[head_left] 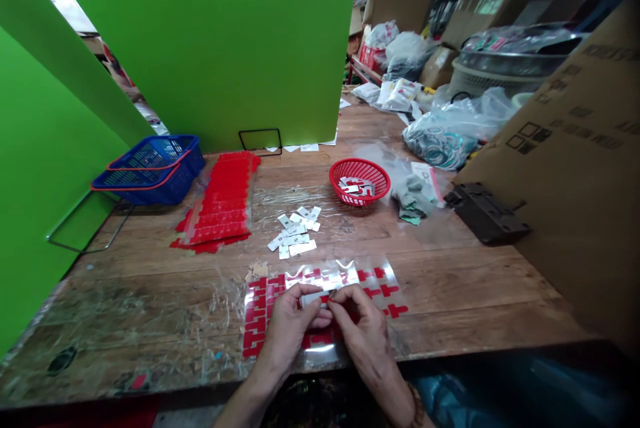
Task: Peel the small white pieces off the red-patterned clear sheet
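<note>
Worn wooden table (490,281) with sticker sheets (223,201), red basket (359,181), blue basket (150,168), metal plates (295,231).

Two hands (287,328) (363,331), one red basket (360,179), two stacked blue baskets (150,168), one stack of red sheets (223,201).

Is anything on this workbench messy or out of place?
Mostly orderly. The small white plates lie scattered loose on the table, not in the red basket that holds a few more. The stack of red sheets is fanned unevenly. Both hands, left hand and right hand, pinch one small piece over a clear sheet.
</note>
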`<action>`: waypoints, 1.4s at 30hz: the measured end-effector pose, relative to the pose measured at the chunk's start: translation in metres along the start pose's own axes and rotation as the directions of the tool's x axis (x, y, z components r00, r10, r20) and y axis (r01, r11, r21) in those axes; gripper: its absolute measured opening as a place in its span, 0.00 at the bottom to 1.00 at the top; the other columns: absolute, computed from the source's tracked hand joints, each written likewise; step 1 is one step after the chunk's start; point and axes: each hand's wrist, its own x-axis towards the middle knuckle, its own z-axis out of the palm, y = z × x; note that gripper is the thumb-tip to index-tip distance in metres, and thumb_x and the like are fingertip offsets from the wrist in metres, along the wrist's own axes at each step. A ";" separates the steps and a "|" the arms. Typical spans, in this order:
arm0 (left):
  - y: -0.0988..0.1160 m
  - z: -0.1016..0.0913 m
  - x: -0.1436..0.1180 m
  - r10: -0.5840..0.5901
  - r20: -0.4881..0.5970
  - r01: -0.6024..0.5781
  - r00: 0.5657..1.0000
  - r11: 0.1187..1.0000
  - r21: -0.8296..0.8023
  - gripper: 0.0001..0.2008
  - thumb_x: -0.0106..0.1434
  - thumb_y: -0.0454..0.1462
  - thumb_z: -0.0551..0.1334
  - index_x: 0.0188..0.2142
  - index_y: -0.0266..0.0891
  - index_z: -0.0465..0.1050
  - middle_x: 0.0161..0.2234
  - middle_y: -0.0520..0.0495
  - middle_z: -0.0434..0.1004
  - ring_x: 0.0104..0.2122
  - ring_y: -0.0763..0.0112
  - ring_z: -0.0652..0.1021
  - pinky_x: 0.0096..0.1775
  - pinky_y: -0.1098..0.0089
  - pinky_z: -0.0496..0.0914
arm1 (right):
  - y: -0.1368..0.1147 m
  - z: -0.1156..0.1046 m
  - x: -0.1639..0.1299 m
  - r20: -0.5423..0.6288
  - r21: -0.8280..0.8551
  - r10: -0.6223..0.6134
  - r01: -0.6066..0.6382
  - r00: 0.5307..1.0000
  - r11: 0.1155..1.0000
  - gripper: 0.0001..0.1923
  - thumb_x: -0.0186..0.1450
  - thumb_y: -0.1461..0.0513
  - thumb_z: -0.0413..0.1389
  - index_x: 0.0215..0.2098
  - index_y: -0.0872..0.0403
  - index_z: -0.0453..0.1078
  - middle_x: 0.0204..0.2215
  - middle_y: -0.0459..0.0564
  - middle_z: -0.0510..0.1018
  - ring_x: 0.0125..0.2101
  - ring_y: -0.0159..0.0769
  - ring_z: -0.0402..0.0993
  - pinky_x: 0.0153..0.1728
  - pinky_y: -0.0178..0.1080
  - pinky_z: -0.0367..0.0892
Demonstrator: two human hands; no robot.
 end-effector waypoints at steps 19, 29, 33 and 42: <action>-0.007 -0.007 0.005 0.005 -0.003 -0.005 1.000 1.000 0.000 0.18 0.48 0.38 0.69 0.36 0.32 0.69 0.21 0.45 0.78 0.23 0.67 0.79 0.30 0.71 0.74 | -0.003 -0.001 0.003 -0.001 0.003 0.094 -0.094 0.996 0.996 0.05 0.60 0.61 0.53 0.26 0.53 0.65 0.23 0.44 0.70 0.25 0.33 0.66 0.28 0.33 0.63; -0.007 -0.006 0.004 -0.011 0.011 0.011 1.000 1.000 -0.021 0.16 0.50 0.36 0.67 0.37 0.32 0.69 0.22 0.45 0.78 0.23 0.69 0.79 0.31 0.72 0.74 | -0.006 0.002 0.005 -0.043 -0.113 0.100 -0.104 0.994 0.988 0.05 0.58 0.61 0.52 0.26 0.53 0.64 0.23 0.45 0.70 0.25 0.33 0.66 0.27 0.34 0.62; -0.006 -0.005 0.002 -0.007 0.009 0.007 1.000 1.000 -0.007 0.14 0.52 0.35 0.66 0.37 0.32 0.68 0.21 0.45 0.78 0.24 0.69 0.79 0.31 0.72 0.74 | -0.002 0.003 0.005 -0.054 -0.140 0.076 -0.083 0.996 0.987 0.04 0.58 0.62 0.52 0.25 0.53 0.63 0.23 0.45 0.69 0.24 0.33 0.65 0.26 0.33 0.61; -0.006 -0.004 0.001 0.008 -0.019 -0.008 1.000 1.000 0.028 0.13 0.51 0.35 0.65 0.36 0.31 0.68 0.20 0.45 0.78 0.23 0.69 0.79 0.30 0.72 0.74 | 0.002 0.007 0.005 -0.041 -0.148 0.041 -0.047 0.998 0.988 0.03 0.58 0.64 0.51 0.26 0.54 0.63 0.25 0.45 0.69 0.26 0.32 0.66 0.27 0.33 0.63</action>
